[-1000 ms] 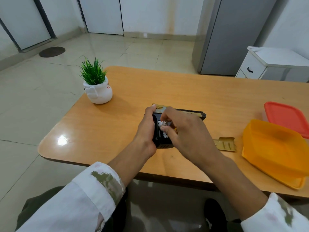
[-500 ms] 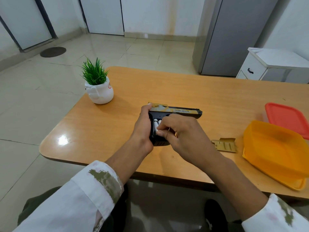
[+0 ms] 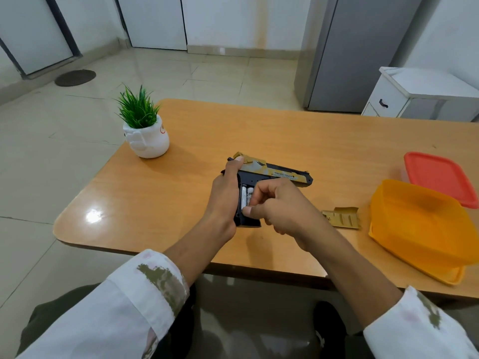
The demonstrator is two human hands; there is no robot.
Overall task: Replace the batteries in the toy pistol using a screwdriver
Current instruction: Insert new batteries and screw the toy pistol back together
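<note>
**Q:** Where is the pistol (image 3: 281,174) lying?
**A:** It is sitting at the frame's centre and appearing to rest on its side on the table (image 3: 168,203). The barrel is pointing right and the grip toward the viewer. The grip's bay is standing open, showing two white batteries (image 3: 246,196) side by side.

**Q:** What are the hands doing?
**A:** The left hand (image 3: 224,195) is wrapping the grip's left edge, with the thumb reaching up onto the gold slide. The right hand (image 3: 282,211) is curling narrowly over the bay, thumb and forefinger pinching the batteries end to end.

**Q:** How is the toy likely handling?
**A:** It is probably behaving as light, stiff, hollow plastic, sliding easily on the glossy top. Bracing it at the grip is looking sound. The batteries are smooth and likely to roll, so taking them by the ends is suiting them.

**Q:** What is lying around?
**A:** A gold cover (image 3: 342,217) is resting just right of the hands. An orange tub (image 3: 420,229) and a red lid (image 3: 440,177) are sitting at the right edge, and a plant (image 3: 145,125) at upper left.
</note>
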